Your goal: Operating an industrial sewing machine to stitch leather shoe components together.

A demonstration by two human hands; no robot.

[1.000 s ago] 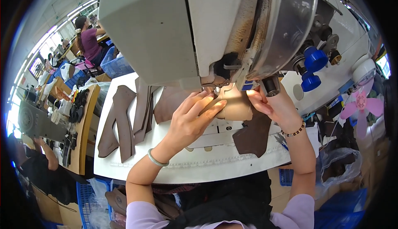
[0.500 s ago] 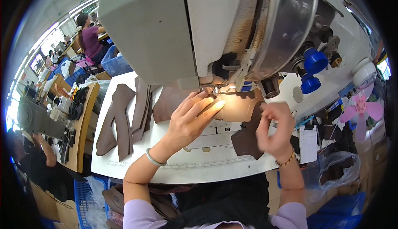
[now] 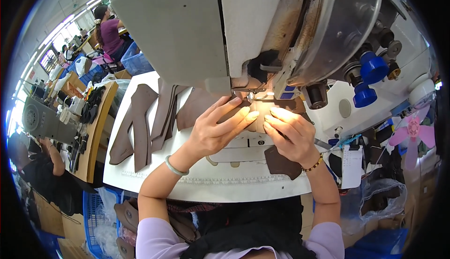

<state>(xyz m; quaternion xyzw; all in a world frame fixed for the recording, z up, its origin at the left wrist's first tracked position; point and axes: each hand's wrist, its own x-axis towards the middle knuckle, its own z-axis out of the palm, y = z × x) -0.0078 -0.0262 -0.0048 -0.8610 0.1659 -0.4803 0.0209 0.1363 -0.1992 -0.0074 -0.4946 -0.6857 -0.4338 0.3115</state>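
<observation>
At the near edge, the wearer's black cloth apron (image 3: pixel 253 226) and lavender sleeves (image 3: pixel 157 233) sit at six o'clock. Just beyond lies the white, smooth-topped table (image 3: pixel 253 191), with a ruler scale (image 3: pixel 206 180) along its front. A dark brown, flat, angular piece (image 3: pixel 282 163) rests on it, at five o'clock from the sewing spot and partly beneath the right hand.

The left hand (image 3: pixel 208 130), wearing a pale green bangle (image 3: pixel 176 166), comes in from seven o'clock. Its grip is unclosed, the fingers stretched out and resting on a light tan, leather-like sheet (image 3: pixel 257 124). The right hand (image 3: pixel 293 135), wearing a dark beaded bracelet (image 3: pixel 313 163), comes in from five o'clock, fingertips bent down onto the same sheet; whether its grip pinches the material cannot be told. The tan sheet lies between the two sets of fingertips, directly under both and partly covered by them.

At twelve o'clock, just beyond the fingertips, is the metal presser foot (image 3: pixel 251 96) of the large grey-white sewing machine (image 3: pixel 168 34), lit by a lamp glow. Long dark brown cut strips (image 3: pixel 142 137) overlap on the table at nine o'clock. Two round blue knobs (image 3: pixel 374 67) stand at two o'clock, a pink-bladed fan (image 3: pixel 413 130) at three. Far off at ten o'clock sits a person in a purple top (image 3: pixel 111 36).
</observation>
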